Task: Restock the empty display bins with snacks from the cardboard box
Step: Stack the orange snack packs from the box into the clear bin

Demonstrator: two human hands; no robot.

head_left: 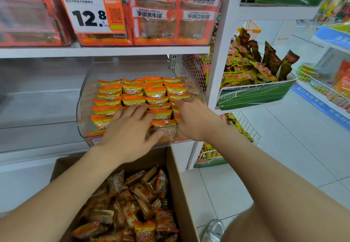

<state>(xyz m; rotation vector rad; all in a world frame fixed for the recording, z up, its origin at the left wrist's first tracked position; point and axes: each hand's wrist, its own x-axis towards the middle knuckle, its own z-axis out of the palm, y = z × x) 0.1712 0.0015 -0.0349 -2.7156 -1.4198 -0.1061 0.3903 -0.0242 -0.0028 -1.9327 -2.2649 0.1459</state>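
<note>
Clear display bin [83, 109] holding rows of orange snack packets [132, 99]. Left hand [130, 130] lies flat, fingers spread, on its front rows; right hand [193, 120] at its right front, grip unclear. Cardboard box [178, 185] stands below the bin.

Clear bin [84, 109] on white shelf [34, 154].

Price tag [93, 13], wire basket [253, 93], shoe [213, 230]

Snack packets [132, 92] lie in rows in the bin [83, 112] on the middle shelf, with both hands (left hand [128, 137], right hand [193, 120]) on the front rows. Below, in front, stands the cardboard box [180, 194] holding loose packets [132, 203] — a wire basket [253, 93] hangs to the right
</note>
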